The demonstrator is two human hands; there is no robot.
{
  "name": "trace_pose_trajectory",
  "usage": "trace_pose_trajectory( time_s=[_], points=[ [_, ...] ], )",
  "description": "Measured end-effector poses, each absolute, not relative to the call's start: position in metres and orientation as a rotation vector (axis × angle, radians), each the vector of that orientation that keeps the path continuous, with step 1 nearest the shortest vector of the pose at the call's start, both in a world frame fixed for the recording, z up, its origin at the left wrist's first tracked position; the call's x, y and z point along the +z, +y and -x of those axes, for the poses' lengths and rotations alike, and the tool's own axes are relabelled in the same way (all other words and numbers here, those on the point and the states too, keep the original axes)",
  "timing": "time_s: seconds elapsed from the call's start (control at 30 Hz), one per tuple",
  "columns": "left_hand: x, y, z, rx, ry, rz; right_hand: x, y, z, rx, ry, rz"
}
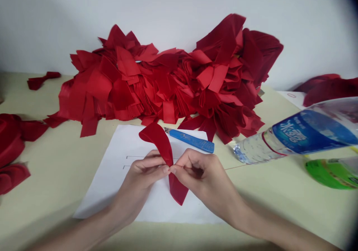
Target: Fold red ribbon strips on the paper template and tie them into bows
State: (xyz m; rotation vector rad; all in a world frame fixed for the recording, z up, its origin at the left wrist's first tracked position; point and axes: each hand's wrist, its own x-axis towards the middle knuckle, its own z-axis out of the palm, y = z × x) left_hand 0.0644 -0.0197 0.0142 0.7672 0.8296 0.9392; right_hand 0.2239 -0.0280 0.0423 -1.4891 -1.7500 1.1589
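Between my two hands is a red velvet ribbon, pinched narrow at its middle. One end curls up as a loop, and a pointed tail hangs below. My left hand grips it from the left, thumb against fingers. From the other side my right hand pinches at the same spot, its thumb meeting the left one. Whatever small thing may lie between the fingertips is hidden. Under both hands lies a white paper sheet with printed lines. Just beyond them a blue utility knife rests on the paper.
A large heap of cut red ribbon pieces spreads along the wall. More red ribbon lies at the left edge. A clear water bottle with a blue label and a green-labelled container are on the right. Further red ribbon sits behind them.
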Motion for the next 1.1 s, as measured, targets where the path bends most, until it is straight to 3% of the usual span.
trace_pose_trajectory(
  time_s=[0.8,1.1],
  points=[
    [0.009,-0.023,-0.063,1.015,0.914,-0.856,0.037,-0.025,-0.226,1.202,-1.736,1.511],
    [0.015,-0.015,-0.060,0.814,0.810,-0.751,0.049,-0.015,-0.231,1.347,-1.735,1.393]
  ],
)
